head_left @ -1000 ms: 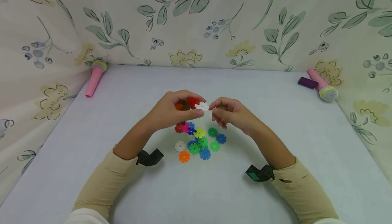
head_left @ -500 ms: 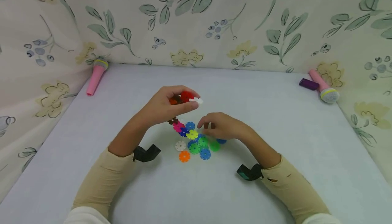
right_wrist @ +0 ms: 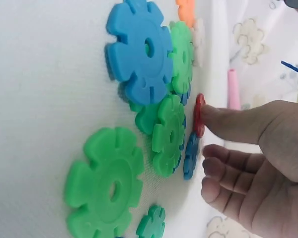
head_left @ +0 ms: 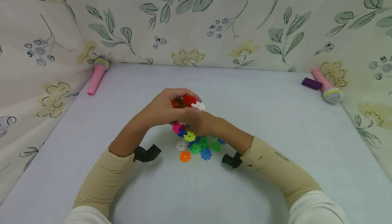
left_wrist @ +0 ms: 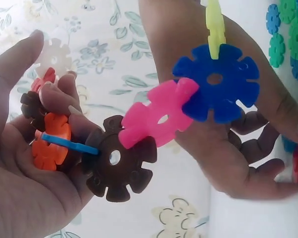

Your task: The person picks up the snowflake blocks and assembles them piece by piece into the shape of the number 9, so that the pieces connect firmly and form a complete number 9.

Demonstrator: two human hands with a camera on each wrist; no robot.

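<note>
My left hand holds a chain of slotted plastic flower discs above the table. Its white disc shows at the fingertips, beside a red one. From the palm hang an orange disc, a light-blue disc seen edge-on, a brown disc, a pink disc, a dark-blue disc and a yellow disc. My right hand reaches behind the chain, its fingers hidden in the head view. Thumb and finger pinch a loose red disc low at the pile.
Loose discs lie below the hands, among them an orange disc, a white disc, a blue disc and several green ones. Pink microphones stand at the far left and far right, the latter beside a dark purple block.
My right hand has left the white disc at the chain's end, come down and moved left under my left hand to the red disc. My left hand shifted slightly left with the chain.
</note>
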